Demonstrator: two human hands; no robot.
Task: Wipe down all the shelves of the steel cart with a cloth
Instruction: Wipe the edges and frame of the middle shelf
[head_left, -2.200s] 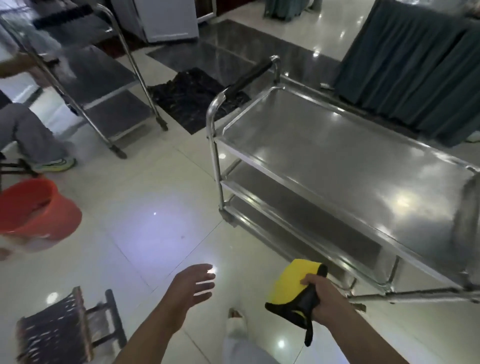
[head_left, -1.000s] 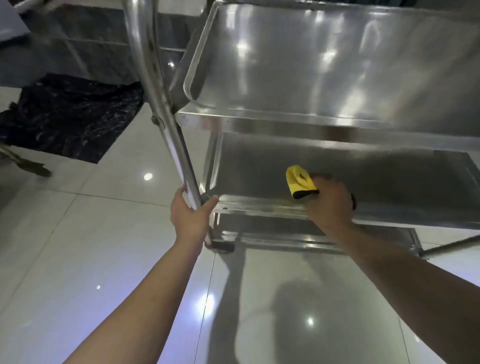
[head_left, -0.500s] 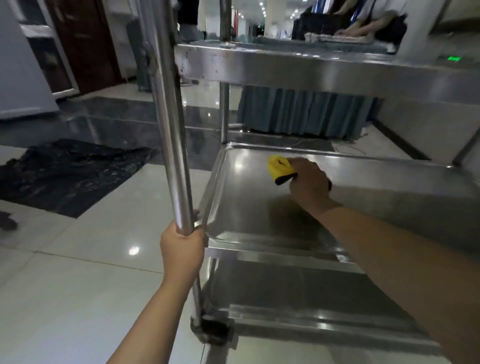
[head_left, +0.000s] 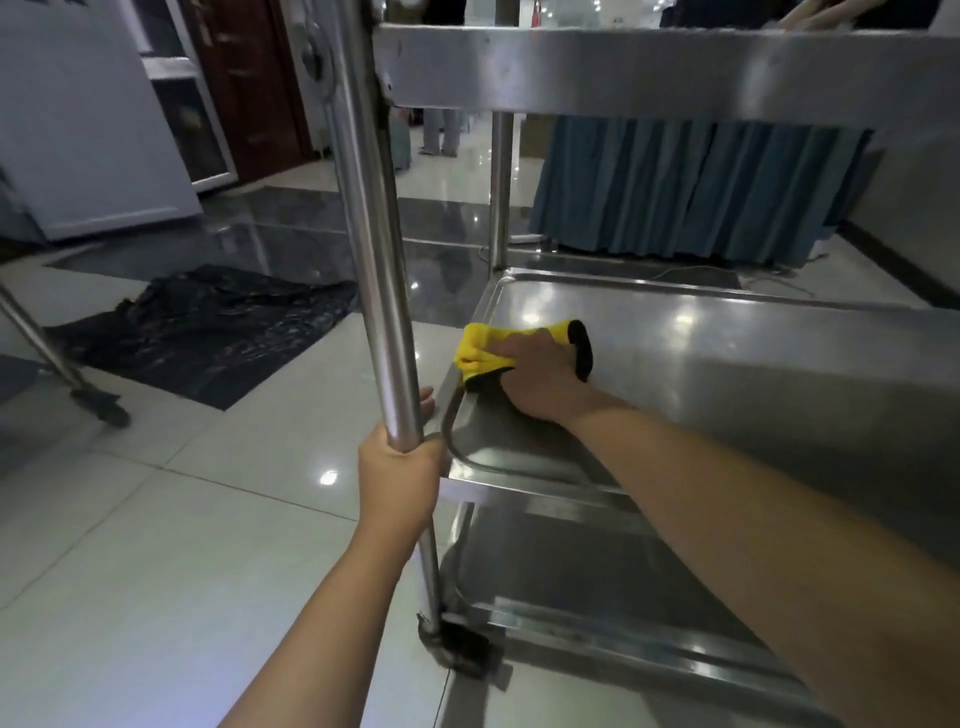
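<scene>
Left grip (head_left: 400, 470) round cart post (head_left: 376, 260), black sheet (head_left: 208, 327) beyond.

Glossy pale tiled floor (head_left: 156, 545) with light glints; a dark polished stone strip (head_left: 291, 244) runs across it farther back. Crumpled black plastic sheet (head_left: 208, 332) lies on the floor at left. Leg and caster of another trolley (head_left: 98, 405) at far left edge. White cabinet (head_left: 88, 119) back left, dark red-brown door (head_left: 249, 78) beside it. Teal pleated table skirt (head_left: 685, 192) back right. A person's legs (head_left: 441, 132) stand far back, small.
</scene>
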